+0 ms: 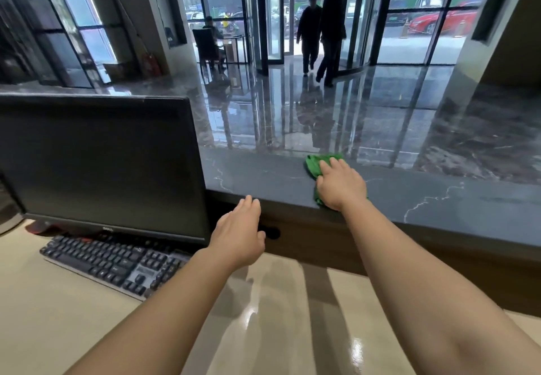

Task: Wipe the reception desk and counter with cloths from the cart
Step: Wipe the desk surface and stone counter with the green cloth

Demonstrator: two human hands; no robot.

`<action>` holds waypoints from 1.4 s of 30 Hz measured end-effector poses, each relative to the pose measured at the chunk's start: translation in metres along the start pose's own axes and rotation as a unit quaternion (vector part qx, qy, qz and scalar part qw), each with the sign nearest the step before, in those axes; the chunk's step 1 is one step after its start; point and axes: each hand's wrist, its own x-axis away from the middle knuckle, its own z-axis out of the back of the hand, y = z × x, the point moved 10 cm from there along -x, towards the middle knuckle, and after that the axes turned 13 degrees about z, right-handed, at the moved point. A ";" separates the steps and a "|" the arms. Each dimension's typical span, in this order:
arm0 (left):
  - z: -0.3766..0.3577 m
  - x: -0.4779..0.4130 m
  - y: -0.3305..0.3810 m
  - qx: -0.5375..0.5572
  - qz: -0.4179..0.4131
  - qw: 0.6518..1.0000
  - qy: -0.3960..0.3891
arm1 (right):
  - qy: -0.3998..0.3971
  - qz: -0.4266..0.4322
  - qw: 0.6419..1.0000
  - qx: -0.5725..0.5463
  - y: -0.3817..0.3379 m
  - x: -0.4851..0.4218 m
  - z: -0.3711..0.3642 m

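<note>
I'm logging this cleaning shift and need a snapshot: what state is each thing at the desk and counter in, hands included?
green cloth, crumpled on the counter under the right hand.
right hand, palm down, pressing the cloth.
left hand, fingers straight, holding nothing.
monitor, upright, screen dark.
keyboard, flat on the desk, untouched.

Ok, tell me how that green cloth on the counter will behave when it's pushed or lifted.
The green cloth looks bunched and creased under the right hand, so it is probably soft and floppy and would droop if lifted. The counter is glossy, so the cloth should slide easily under a pressing palm.
</note>
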 end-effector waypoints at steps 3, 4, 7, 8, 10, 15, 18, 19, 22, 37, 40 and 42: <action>-0.005 0.006 -0.009 0.013 0.013 1.000 -0.012 | 0.008 -0.055 0.998 -0.003 0.018 0.015 0.004; -0.006 0.008 -0.014 0.031 0.022 0.999 -0.018 | 0.012 -0.073 0.997 -0.006 0.017 0.017 0.004; -0.012 0.009 -0.037 0.135 0.058 0.988 -0.043 | 0.033 -0.133 0.990 -0.021 -0.002 0.018 0.003; -0.015 0.008 -0.046 0.182 0.073 0.979 -0.052 | 0.037 -0.146 0.988 -0.025 -0.013 0.017 0.002; -0.019 0.006 -0.061 0.282 0.102 0.951 -0.069 | 0.037 -0.145 0.988 -0.030 -0.043 0.012 -0.003; -0.017 -0.005 -0.083 0.421 0.163 0.890 -0.063 | 0.023 -0.071 0.991 -0.115 -0.131 -0.019 -0.018; -0.014 -0.013 -0.085 0.481 0.180 0.856 -0.058 | -0.035 0.030 0.989 -0.140 -0.177 -0.033 -0.029; -0.014 -0.015 -0.082 0.495 0.179 0.849 -0.057 | -0.054 0.064 0.988 -0.127 -0.186 -0.035 -0.033; -0.017 -0.022 -0.074 0.528 0.182 0.827 -0.067 | -0.071 0.135 0.987 -0.057 -0.188 -0.032 -0.037; -0.072 0.003 0.061 0.525 0.117 0.821 -0.194 | -0.043 0.186 0.982 0.004 -0.059 0.047 -0.006; -0.084 0.015 0.101 0.508 0.096 0.824 -0.230 | -0.039 0.160 0.986 -0.001 -0.019 0.073 0.005; -0.089 0.026 0.132 0.506 0.077 0.819 -0.258 | -0.039 0.136 0.990 0.000 0.013 0.090 0.011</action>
